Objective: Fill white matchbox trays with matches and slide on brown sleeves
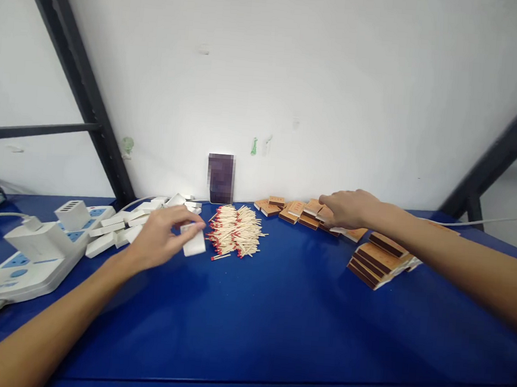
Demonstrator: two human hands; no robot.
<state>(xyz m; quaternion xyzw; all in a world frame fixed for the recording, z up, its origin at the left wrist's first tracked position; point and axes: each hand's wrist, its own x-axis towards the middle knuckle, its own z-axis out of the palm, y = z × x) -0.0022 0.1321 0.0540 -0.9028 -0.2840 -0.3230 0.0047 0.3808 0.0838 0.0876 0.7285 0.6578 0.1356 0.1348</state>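
Observation:
My left hand [163,234] pinches a small white matchbox tray [195,242] between thumb and fingers, just above the table. Right beside it lies a heap of matchsticks [236,230] with red heads. My right hand [349,209] reaches over a row of brown matchbox sleeves [296,209], its fingers apart and its fingertips close to the sleeves; whether they touch one I cannot tell. Behind my left hand, several more white trays [112,228] lie in a loose pile.
A stack of matchboxes [376,261] stands near my right forearm. At the left is a white power strip [39,277] with chargers and cables. A dark pixelated object [222,179] leans on the wall behind the matches. The blue table [247,336] has its front edge nearest me.

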